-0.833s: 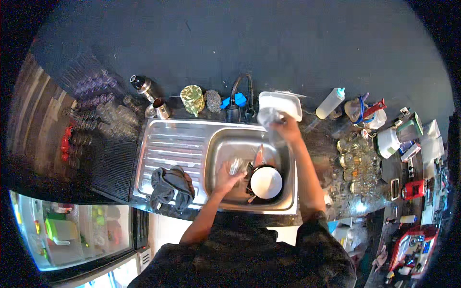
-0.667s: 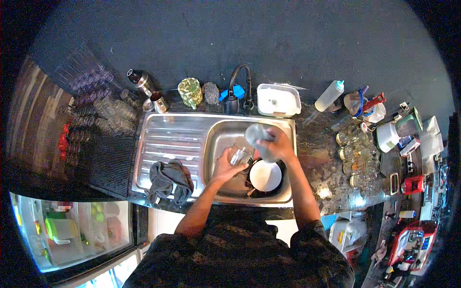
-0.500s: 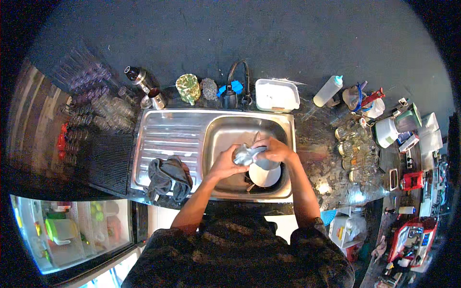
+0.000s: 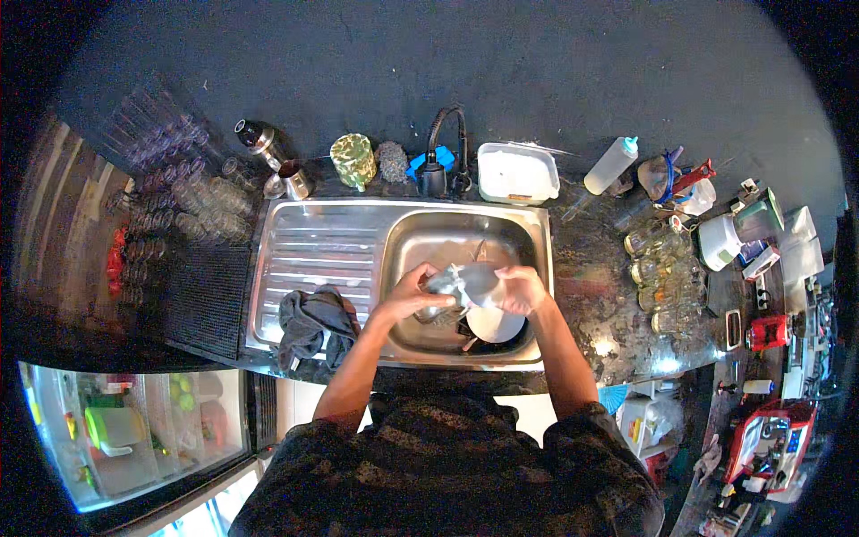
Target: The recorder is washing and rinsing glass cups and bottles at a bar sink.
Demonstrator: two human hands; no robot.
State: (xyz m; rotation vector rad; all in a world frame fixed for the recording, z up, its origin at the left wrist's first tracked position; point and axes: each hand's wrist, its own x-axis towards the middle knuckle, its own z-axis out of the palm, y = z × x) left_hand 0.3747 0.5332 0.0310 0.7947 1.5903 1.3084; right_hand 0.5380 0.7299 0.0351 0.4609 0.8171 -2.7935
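Left hand (image 4: 412, 295) gripping a clear glass tumbler (image 4: 440, 284), my right hand (image 4: 523, 289) beside it pinches a blurred grey pad (image 4: 483, 285).

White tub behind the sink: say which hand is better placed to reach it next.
Probably the right hand: it is almost straight in front of the white tub, while the left hand, around a clear glass, is farther left. The right isn't free; it seems to hold a blurred grey item.
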